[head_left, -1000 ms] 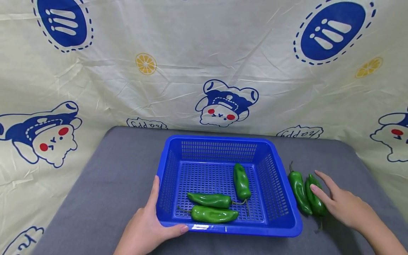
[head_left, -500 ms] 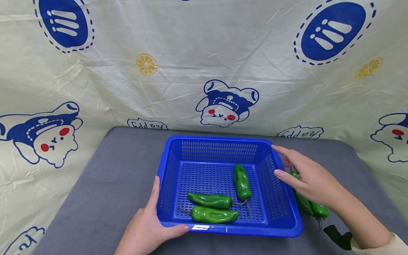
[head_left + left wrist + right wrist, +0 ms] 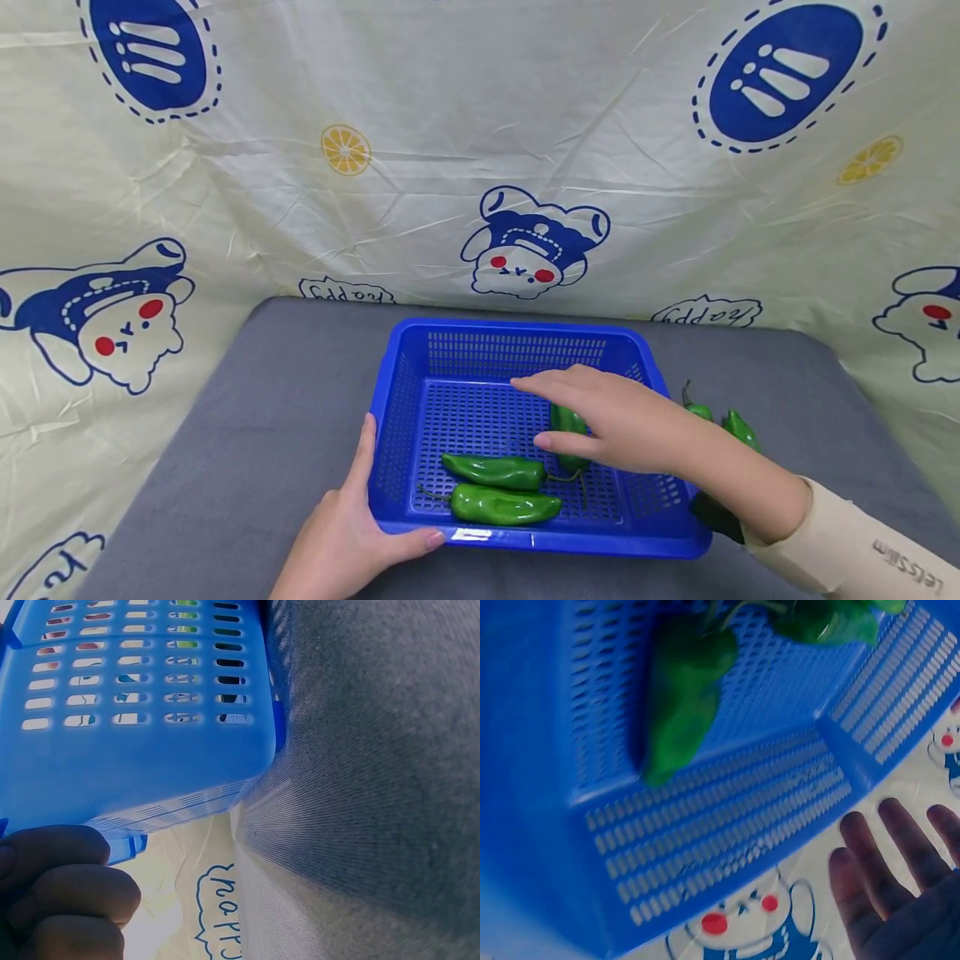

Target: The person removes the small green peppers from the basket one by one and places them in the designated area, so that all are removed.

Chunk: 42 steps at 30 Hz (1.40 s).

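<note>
While the right hand hangs over the basket's three o'clock half, I read its fingers as held apart from the thumb, with nothing between them. Directly below lies the covered pepper, long axis near twelve-to-six, tip towards twelve, stem towards six. I'd judge it light, firm but hollow, and slippery on that glossy skin; I'd take it round the thick middle, lightly, and spare the thin stem.

Towards six o'clock on the basket floor, two more lie nearly nine-to-three: the farther pepper points its tip at nine, the nearer pepper at three.

The blue basket looks like stiff, light plastic, best held by its rim, and the left hand grips it at the seven o'clock corner, thumb over the near edge.

Outside, at the basket's three o'clock on the grey desk, a stemmed pepper points its stem at twelve; beside it, the outermost pepper is mostly hidden by the forearm, one tapered end towards eleven.
</note>
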{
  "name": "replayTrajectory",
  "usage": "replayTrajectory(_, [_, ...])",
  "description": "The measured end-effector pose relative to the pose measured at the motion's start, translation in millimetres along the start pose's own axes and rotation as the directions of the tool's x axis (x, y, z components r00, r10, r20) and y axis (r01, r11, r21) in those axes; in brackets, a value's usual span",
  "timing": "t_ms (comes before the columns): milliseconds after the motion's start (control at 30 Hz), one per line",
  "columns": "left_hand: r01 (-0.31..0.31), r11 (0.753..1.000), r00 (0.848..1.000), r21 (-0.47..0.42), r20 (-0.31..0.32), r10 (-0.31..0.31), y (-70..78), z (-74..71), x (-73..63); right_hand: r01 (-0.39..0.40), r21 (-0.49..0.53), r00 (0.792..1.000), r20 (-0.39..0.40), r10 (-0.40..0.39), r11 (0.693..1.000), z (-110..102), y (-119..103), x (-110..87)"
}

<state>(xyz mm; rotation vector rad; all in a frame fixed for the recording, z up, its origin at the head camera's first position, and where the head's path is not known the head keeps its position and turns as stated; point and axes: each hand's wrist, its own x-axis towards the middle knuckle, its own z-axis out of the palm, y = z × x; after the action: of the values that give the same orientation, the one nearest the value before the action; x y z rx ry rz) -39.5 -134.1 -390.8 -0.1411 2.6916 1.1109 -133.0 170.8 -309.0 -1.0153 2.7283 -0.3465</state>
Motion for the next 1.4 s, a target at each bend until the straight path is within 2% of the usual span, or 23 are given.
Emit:
replayTrajectory(100, [0.006, 1.0, 1.0, -0.009, 0.007, -0.006, 0.3, 0.0, 0.3, 0.042, -0.035, 0.996, 0.081, -0.039, 0.999, 8, -7, 11.8])
replayTrajectory(233, [0.002, 1.0, 1.0, -0.013, 0.008, -0.002, 0.3, 0.0, 0.9, 0.071, -0.023, 0.983, 0.17, -0.066, 0.997, 21, -10, 25.2])
replayTrajectory(467, [0.001, 1.0, 1.0, -0.007, 0.006, -0.001, 0.9, -0.3, 0.1, 0.159, -0.048, 0.955, 0.259, -0.142, 0.986, 51, -15, 42.2])
replayTrajectory(533, [0.001, 1.0, 1.0, -0.008, 0.008, -0.001, 0.8, -0.4, -0.1, 0.18, -0.059, 0.949, 0.273, -0.157, 0.982, 58, -17, 45.8])
replayTrajectory(733, [-0.002, 1.0, 1.0, -0.004, 0.01, 0.002, -0.2, 0.0, 0.4, 0.178, -0.036, 0.944, 0.287, -0.16, 0.983, 70, -19, 51.3])
replayTrajectory(967, [0.018, 1.0, 1.0, -0.005, 0.015, -0.018, -0.1, -0.7, 1.2, 0.162, -0.027, 0.94, 0.308, -0.146, 0.986, 74, -17, 54.8])
replayTrajectory(1167, [0.01, 1.0, 1.0, 0.001, 0.007, -0.01, -0.2, -0.3, 0.7, 0.186, -0.041, 0.93, 0.33, -0.162, 0.982, 75, -15, 54.0])
replayTrajectory(1267, [0.002, 1.0, 1.0, -0.003, 0.004, -0.002, -0.5, 0.1, 0.7, 0.168, -0.029, 0.928, 0.341, -0.148, 0.985, 75, -11, 52.0])
replayTrajectory(1400, [-0.002, 1.0, 1.0, -0.014, 0.004, 0.002, -0.8, 0.2, 0.7, 0.106, -0.002, 0.929, 0.357, -0.099, 0.994, 74, -6, 49.1])
